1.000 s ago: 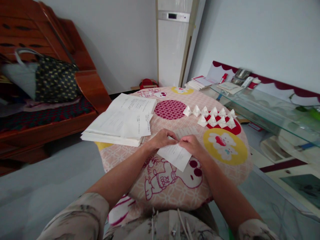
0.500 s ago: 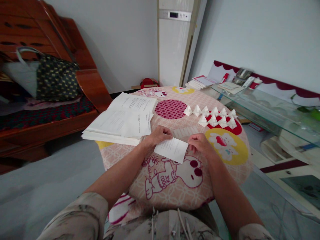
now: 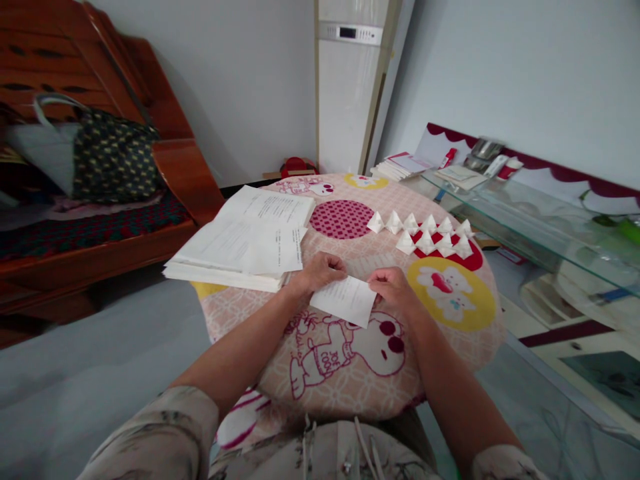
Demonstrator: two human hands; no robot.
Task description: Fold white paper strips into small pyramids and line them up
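Observation:
Between my hands is a small printed sheet of white paper (image 3: pixel 344 303), held low over the patterned tablecloth. My left hand (image 3: pixel 324 272) pinches its upper left edge with closed fingers. At the upper right corner, my right hand (image 3: pixel 391 285) grips the paper between thumb and fingers. Beyond my right hand stand two rows of folded white paper pyramids (image 3: pixel 427 242), several in each. Left of my hands lies a thick open book (image 3: pixel 220 240), and a loose printed sheet (image 3: pixel 277 251) rests on its right side.
A round table with a cartoon-print cloth (image 3: pixel 350 393) is in front of me. To the right runs a glass shelf (image 3: pixel 520 213) with a red-and-white cup (image 3: pixel 510 168) and metal tins. A wooden bench (image 3: pixel 185 167) with a dotted bag (image 3: pixel 115 157) stands at left.
My right hand has moved slightly left, from beside the paper's corner onto it. The paper has shifted a touch to the right. My left hand keeps its pinch.

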